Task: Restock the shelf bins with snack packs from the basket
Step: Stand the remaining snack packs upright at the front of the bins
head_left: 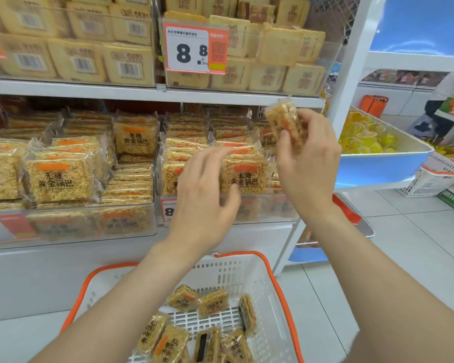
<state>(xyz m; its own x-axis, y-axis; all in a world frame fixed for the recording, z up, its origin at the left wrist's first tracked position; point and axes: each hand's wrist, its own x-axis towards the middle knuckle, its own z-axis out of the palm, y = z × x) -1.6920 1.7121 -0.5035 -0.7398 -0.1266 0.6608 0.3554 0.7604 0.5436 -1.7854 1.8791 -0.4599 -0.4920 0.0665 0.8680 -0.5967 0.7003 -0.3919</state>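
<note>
The right hand (309,166) is raised in front of the shelf and grasps one snack pack (283,119), thumb on its near face and fingers curled around its far side, so the pack stands tilted above the knuckles, near the top right corner of the clear bin (268,208). The left hand (202,195) is just beside it, lower and to its left, with fingers loosely spread and relaxed, holding nothing; its fingertips hover over the front row of stacked packs (244,179) in the same bin, and whether they touch the wrappers cannot be told. Between the two hands one front pack shows its orange label and dark lettering. Further left of the left hand a second bin (89,221) is filled with the same golden packs, some upright and some lying flat. Below both forearms sits the white basket (247,271) with an orange rim, and loose packs (212,302) lie scattered on its bottom, several tipped on edge. Above the hands, the upper shelf carries pale square packets (76,58) and a price tag (194,48) with a large 8. To the right of the right hand a blue tray (383,166) holds yellow wrapped items, and beyond it another white basket (430,182) rests on the tiled floor.
</note>
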